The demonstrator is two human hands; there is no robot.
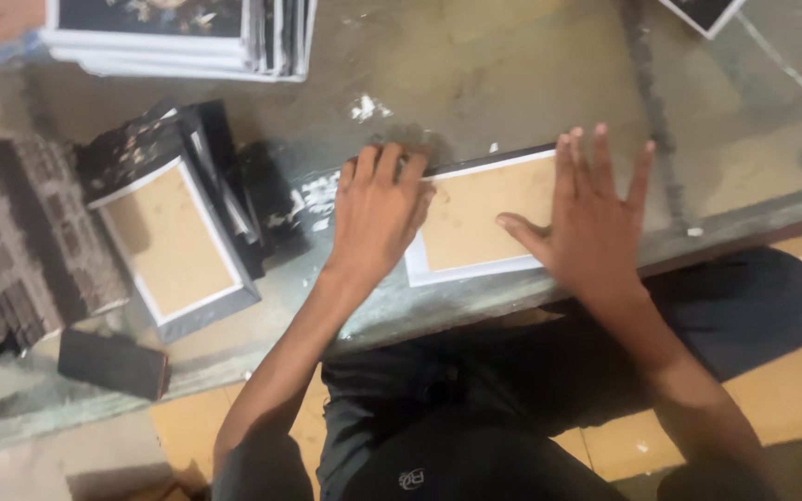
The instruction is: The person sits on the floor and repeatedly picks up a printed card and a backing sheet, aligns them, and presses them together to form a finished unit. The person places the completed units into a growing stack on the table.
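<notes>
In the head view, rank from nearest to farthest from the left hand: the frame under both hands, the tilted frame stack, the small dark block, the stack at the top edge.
From the left hand:
1. Frame under both hands, touching it, centre.
2. Tilted frame stack, to its left.
3. Small dark block, lower left, and stack at the top edge, upper left: too close to call.

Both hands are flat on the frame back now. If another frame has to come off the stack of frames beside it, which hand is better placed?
Probably the left hand: it rests on the frame at its left end, nearest the stack of frames. The right hand lies farther away and can hold the frame.
</notes>
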